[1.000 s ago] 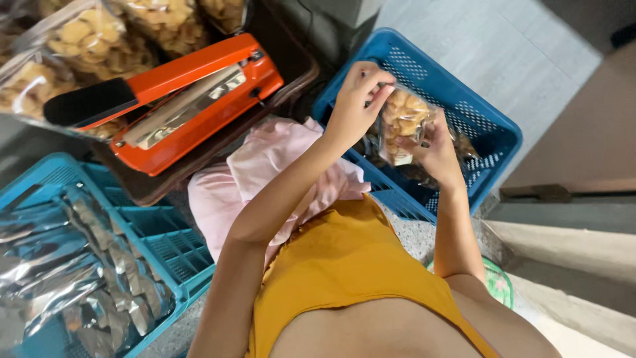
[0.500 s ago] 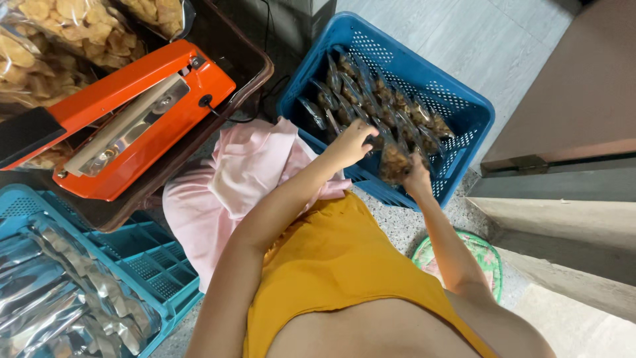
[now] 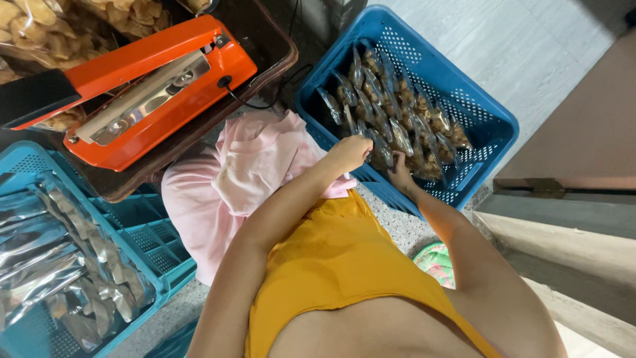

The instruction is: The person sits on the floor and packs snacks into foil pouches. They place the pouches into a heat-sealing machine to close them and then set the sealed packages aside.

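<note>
grey tiled floor under a blue crate [image 3: 493,126]; left hand [image 3: 350,151] and right hand [image 3: 400,174] pinch a snack packet [image 3: 381,147] into its row, next needs another sealed packet

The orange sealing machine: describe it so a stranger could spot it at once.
Start at the dark brown tray in the upper left, beside the blue crate where both hands work. On it lies the orange sealing machine, long and hinged, with a silvery bar and a black handle. Nothing else nearby is orange.
</note>
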